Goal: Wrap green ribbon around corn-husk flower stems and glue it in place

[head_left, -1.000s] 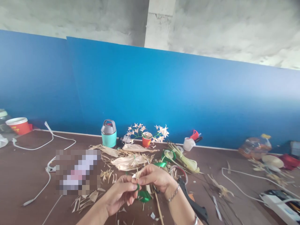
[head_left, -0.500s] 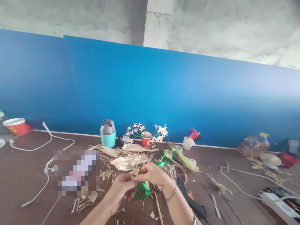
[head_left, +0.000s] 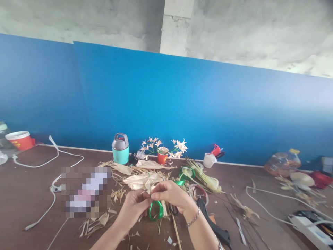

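Observation:
My left hand (head_left: 135, 205) is closed, thumb and fingers pinched together at the middle of the table. Meeting it tip to tip, my right hand (head_left: 171, 195) pinches too. A small pale corn husk flower (head_left: 150, 188) pokes up between the fingertips, mostly covered by them. Just below hangs a loop of shiny green ribbon (head_left: 156, 211); whether it is attached to the flower I cannot tell. Beyond the hands lie broad dried corn husks (head_left: 142, 180). To the right of my right hand is a black glue gun (head_left: 214, 225).
Behind stand a turquoise flask (head_left: 120, 151) and a red paper cup (head_left: 162, 158) with husk flowers (head_left: 179, 146). A bundle of green husk strips (head_left: 205, 177) lies back right. White cables (head_left: 53, 194) run on the left, a power strip (head_left: 309, 227) at the right.
The fingers have turned slightly around the small flower, whose petals show less. The green ribbon loop has swung wider open. My right wrist has shifted a little rightward.

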### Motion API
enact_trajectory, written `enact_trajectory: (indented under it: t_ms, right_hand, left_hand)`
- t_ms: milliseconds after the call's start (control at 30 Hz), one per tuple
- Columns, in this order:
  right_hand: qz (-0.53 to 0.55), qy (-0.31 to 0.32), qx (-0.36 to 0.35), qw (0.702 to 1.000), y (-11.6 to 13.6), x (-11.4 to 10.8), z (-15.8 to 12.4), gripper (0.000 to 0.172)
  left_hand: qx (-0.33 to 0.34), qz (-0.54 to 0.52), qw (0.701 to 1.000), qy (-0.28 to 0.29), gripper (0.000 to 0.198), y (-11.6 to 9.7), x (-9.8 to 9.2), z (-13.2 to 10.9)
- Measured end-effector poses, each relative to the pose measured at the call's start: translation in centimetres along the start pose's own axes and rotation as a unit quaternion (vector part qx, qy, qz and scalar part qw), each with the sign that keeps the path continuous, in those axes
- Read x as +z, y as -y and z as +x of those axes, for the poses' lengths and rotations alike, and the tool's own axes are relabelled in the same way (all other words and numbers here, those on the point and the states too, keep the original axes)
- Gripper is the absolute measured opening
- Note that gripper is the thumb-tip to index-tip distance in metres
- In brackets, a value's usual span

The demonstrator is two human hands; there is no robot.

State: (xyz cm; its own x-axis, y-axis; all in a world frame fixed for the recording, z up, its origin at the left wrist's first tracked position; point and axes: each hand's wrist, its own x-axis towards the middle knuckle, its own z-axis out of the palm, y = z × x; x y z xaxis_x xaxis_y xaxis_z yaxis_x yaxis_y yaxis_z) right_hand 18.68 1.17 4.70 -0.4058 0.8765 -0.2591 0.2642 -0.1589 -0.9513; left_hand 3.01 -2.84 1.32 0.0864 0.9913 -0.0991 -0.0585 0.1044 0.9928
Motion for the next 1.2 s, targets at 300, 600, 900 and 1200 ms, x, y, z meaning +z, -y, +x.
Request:
enact_trajectory:
  t_ms: [300,600,900,1200]
  right_hand:
    - [0.042,0.003,-0.071,0.997,0.0,-1.2,-0.4,0.035]
    - [0.010,0.020,-0.046,0.999,-0.6,-1.3,-0.4,0.012]
    - [0.019,-0.002,-0.061,0.998,0.1,-0.4,-0.2,0.015]
    - [0.034,-0.026,-0.077,0.996,0.0,1.2,0.2,0.013]
  left_hand:
    - [0.228,0.192,0.953,-0.048,0.015,0.3,-0.7,-0.2]
    - [0.242,0.181,0.950,-0.079,0.013,1.0,-0.6,0.0]
    - [0.059,-0.045,0.993,-0.091,0.024,0.6,-0.2,0.2]
    - [0.027,-0.098,0.993,-0.052,0.030,0.6,-0.1,0.1]
